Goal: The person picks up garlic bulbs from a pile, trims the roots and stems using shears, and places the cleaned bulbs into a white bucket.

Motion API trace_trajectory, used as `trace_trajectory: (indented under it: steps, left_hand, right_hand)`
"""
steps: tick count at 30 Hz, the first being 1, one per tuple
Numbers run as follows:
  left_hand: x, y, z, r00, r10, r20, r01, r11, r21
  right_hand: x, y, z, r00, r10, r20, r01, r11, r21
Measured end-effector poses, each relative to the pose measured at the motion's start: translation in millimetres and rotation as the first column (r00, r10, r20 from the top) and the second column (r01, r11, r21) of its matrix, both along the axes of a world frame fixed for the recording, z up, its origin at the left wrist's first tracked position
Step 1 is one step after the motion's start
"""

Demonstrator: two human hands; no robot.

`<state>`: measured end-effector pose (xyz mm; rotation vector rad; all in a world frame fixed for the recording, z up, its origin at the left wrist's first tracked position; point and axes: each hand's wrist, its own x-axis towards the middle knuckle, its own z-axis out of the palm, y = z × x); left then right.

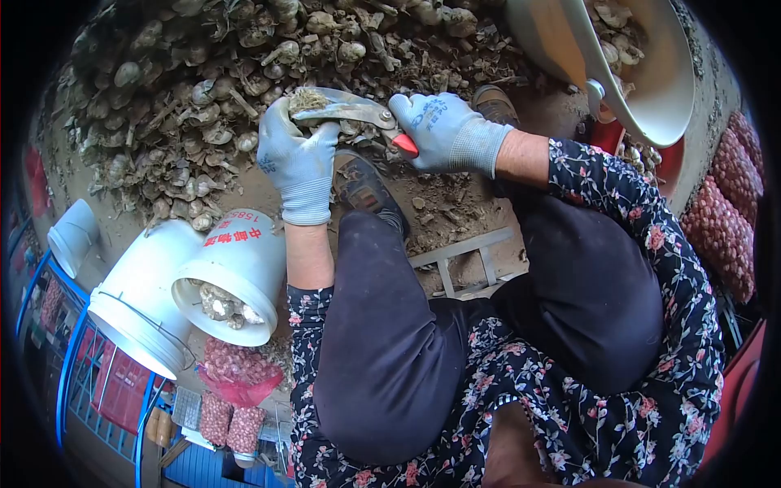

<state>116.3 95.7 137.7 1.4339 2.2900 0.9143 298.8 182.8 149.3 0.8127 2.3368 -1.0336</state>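
A heap of garlic (203,98) fills the upper left of the frame, lying on the dirt ground (455,203) just beyond the person's two shoes (366,191). At the lower left, two white buckets (236,272) lie tipped on their sides, mouths toward the camera; the nearer one holds a few trimmed bulbs, too few showing to count, and bears red lettering. A third white container (73,236) sits at the left edge. At the upper right a pale basin (651,81) holds more bulbs. Red mesh sacks (724,220) of garlic lie along the right edge, at least two; more sacks (232,407) stand at the bottom left beside a blue frame (69,358). A grey metal frame (464,260) lies on the ground between the knees.

Both hands wear grey gloves. The left hand (297,159), at upper centre, has its fingers clamped around one garlic bulb (307,100), whose rooty end shows above the glove. The right hand (443,130), just right of it, has its fingers wrapped around the red handles of one pair of shears (358,110). The blades reach left and meet the bulb at its top, just above the left fingers. Nothing stands between the hands and the camera; the heap lies directly behind them. The knees, in dark trousers, spread below the hands, with floral sleeves on both arms.
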Motion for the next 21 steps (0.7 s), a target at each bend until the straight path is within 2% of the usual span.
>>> trace_trajectory:
  steps: [1, 3, 4, 5, 7, 9, 11, 13, 15, 16, 17, 19, 20, 21]
  left_hand:
    - [-0.4, -1.4, -1.3, 1.000, 0.004, 0.002, -0.004, 1.000, -0.003]
    - [-3.9, -4.0, -8.7, 0.993, 0.027, 0.119, -0.031, 0.999, 0.032]
    - [-5.6, -3.9, -13.0, 0.961, 0.033, 0.275, -0.042, 0.999, 0.028]
    - [-6.9, -6.2, -15.4, 0.960, 0.036, 0.278, -0.045, 0.999, 0.026]
    - [-6.2, -9.5, -17.5, 0.784, 0.083, 0.616, -0.048, 0.996, -0.073]
    - [-2.8, -11.7, -16.4, 0.741, 0.087, 0.666, -0.041, 0.996, -0.085]
    - [-0.5, -11.9, -17.9, 0.627, 0.131, 0.768, -0.083, 0.991, -0.102]
    - [3.8, -10.9, -20.9, 0.641, 0.135, 0.756, -0.074, 0.991, -0.114]
    - [11.2, -6.1, -21.0, 0.821, 0.133, 0.555, -0.077, 0.989, -0.124]
    - [11.4, -5.8, -29.8, 0.925, 0.078, 0.371, -0.047, 0.995, -0.092]
    - [11.9, -5.6, -28.6, 0.926, 0.080, 0.370, -0.048, 0.994, -0.095]
    - [13.1, -4.5, -26.5, 0.837, 0.141, 0.528, -0.109, 0.990, -0.092]
    - [12.5, -3.8, -25.6, 0.837, 0.138, 0.530, -0.105, 0.990, -0.092]
    - [11.5, -4.9, -23.9, 0.732, 0.116, 0.672, -0.087, 0.993, -0.076]
  right_hand:
    - [-0.9, 1.3, 1.7, 1.000, 0.003, 0.016, -0.002, 0.998, -0.064]
    - [1.8, 0.3, -3.9, 1.000, 0.021, 0.002, -0.021, 0.999, -0.037]
    - [4.3, -1.6, -6.4, 0.999, 0.001, -0.041, -0.001, 1.000, -0.009]
    - [6.0, -2.1, -8.1, 0.996, -0.017, -0.085, 0.018, 1.000, 0.019]
    - [7.6, 2.1, -7.3, 1.000, 0.015, -0.024, -0.015, 1.000, -0.009]
    - [10.5, 1.9, -6.7, 0.998, 0.040, 0.039, -0.038, 0.998, -0.046]
    - [14.0, 1.4, -8.7, 0.999, 0.046, 0.013, -0.046, 0.998, -0.039]
    - [17.1, -2.4, -6.2, 0.999, 0.025, 0.027, -0.024, 0.998, -0.051]
    - [16.6, -1.8, -3.8, 0.999, -0.009, 0.042, 0.011, 0.998, -0.056]
    - [16.7, -4.2, -3.5, 0.999, -0.025, 0.047, 0.027, 0.998, -0.058]
    - [16.0, -4.8, -4.7, 0.999, -0.024, 0.046, 0.026, 0.998, -0.061]
    - [14.2, -4.3, -7.4, 0.997, -0.040, 0.059, 0.043, 0.998, -0.043]
    - [15.4, -1.9, -9.2, 0.997, -0.043, 0.061, 0.046, 0.998, -0.043]
    - [18.3, 0.6, -11.0, 1.000, -0.021, -0.004, 0.021, 1.000, 0.017]
